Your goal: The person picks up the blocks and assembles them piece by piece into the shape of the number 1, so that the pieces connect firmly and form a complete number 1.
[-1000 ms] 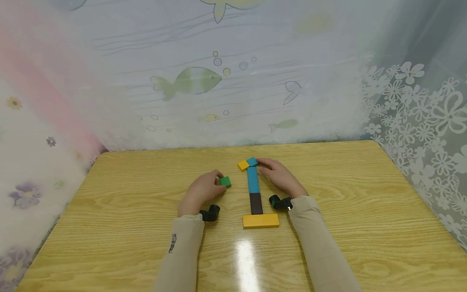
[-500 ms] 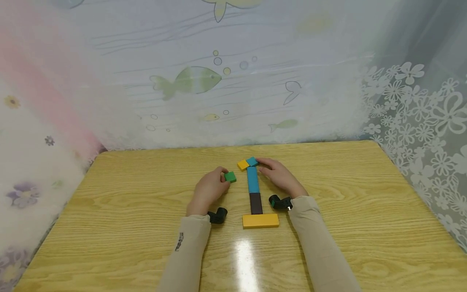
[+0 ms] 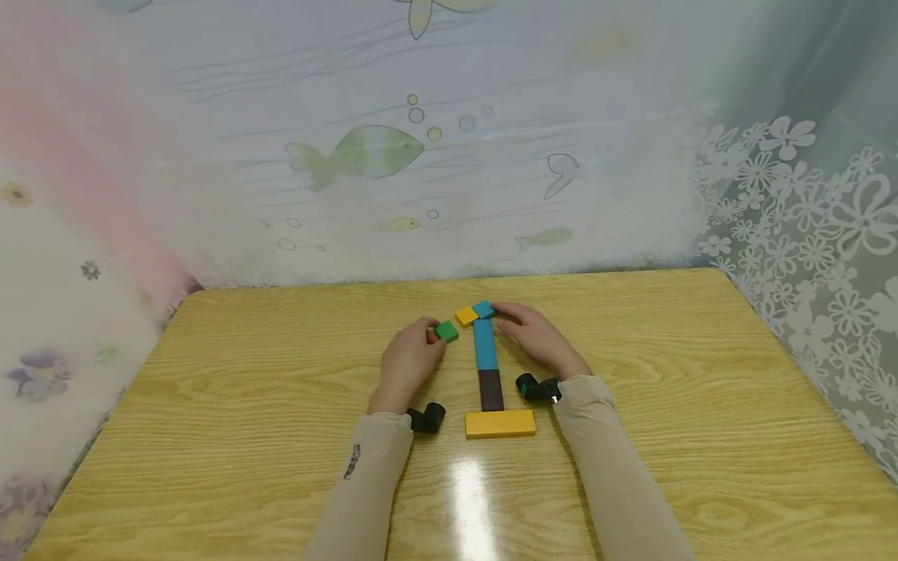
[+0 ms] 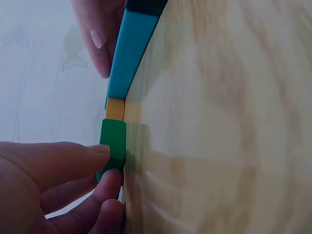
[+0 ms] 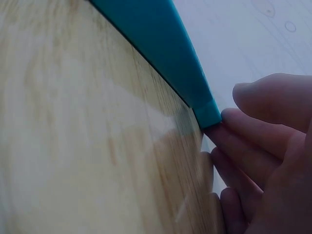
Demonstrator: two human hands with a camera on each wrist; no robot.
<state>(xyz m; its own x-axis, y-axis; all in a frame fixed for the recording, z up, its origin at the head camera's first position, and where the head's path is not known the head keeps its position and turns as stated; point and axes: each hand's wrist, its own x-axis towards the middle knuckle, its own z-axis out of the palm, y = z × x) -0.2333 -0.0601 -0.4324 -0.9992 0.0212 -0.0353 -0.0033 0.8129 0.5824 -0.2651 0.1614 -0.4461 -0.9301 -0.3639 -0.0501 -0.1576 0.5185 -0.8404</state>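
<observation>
My left hand (image 3: 409, 358) pinches a small green block (image 3: 447, 332) between thumb and fingers, low at the table surface. Up and right of it lies a small yellow block (image 3: 466, 315), set corner to corner beside a small blue block (image 3: 484, 309). In the left wrist view the green block (image 4: 113, 139) overlaps the near end of the yellow one (image 4: 115, 109). Fingertips of my right hand (image 3: 539, 339) touch the small blue block's right side, with the thumb held apart from it. Below these blocks a longer blue block (image 3: 485, 344) runs toward me.
A dark block (image 3: 491, 390) continues the line from the long blue block, and a long yellow block (image 3: 500, 424) lies crosswise at its near end. The wooden table (image 3: 245, 421) meets a fish-patterned curtain (image 3: 337, 210) behind. Black wrist cameras sit beside both forearms.
My left hand has carried the green block right and slightly away from me, close to the small yellow block, turning it a little. The right hand stays at the small blue block.
</observation>
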